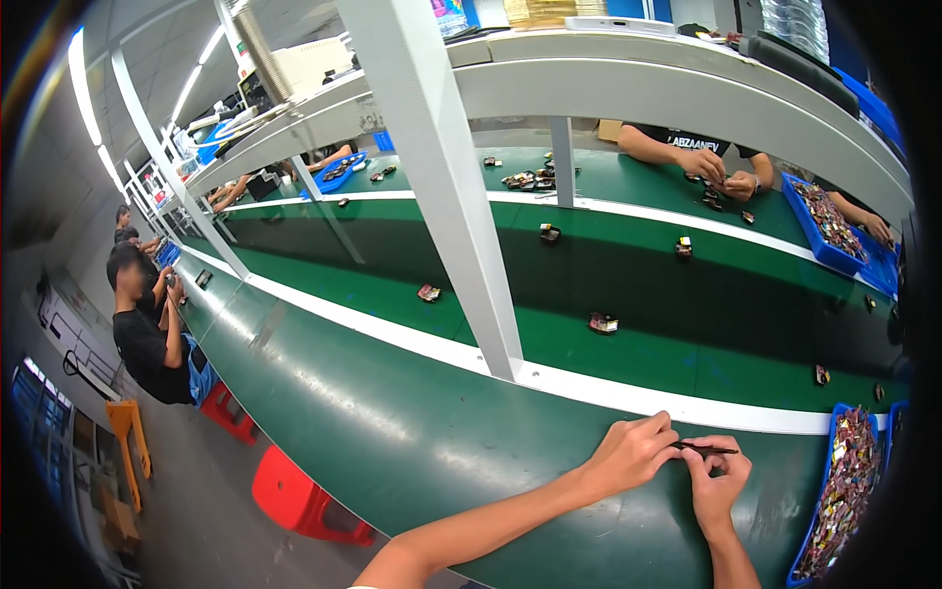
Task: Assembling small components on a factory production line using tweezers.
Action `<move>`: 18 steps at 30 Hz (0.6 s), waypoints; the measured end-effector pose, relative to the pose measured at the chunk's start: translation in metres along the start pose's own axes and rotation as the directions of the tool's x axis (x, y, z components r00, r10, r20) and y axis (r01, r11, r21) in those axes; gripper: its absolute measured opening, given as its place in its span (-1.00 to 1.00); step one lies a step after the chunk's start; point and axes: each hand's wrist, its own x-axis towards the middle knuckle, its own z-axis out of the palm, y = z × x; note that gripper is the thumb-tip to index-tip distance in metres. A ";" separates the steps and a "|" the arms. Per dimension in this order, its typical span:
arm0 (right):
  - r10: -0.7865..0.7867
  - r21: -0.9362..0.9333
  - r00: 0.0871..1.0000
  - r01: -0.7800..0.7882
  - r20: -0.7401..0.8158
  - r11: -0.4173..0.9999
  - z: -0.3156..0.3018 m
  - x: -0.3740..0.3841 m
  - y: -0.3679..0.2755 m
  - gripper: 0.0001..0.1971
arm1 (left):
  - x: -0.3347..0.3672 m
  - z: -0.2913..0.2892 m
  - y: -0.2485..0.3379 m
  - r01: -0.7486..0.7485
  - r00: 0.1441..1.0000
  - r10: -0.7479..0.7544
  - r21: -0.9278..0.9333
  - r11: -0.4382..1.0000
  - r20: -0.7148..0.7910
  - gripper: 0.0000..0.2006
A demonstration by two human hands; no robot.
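black, thin, stick-like piece between left hand and right hand

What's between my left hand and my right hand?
In the head view, a thin dark piece bridges the gap between your left hand and your right hand, held by both.

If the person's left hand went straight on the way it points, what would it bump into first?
Past the thin dark piece at its fingertips, the left hand would probably meet the right hand first, just ahead; exact depth is unclear.
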 end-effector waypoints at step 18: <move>-0.005 0.014 1.000 0.005 0.002 1.000 -0.002 0.000 0.005 -0.86 | 0.002 0.002 0.001 -0.025 1.000 0.025 0.032 0.999 0.012 -0.87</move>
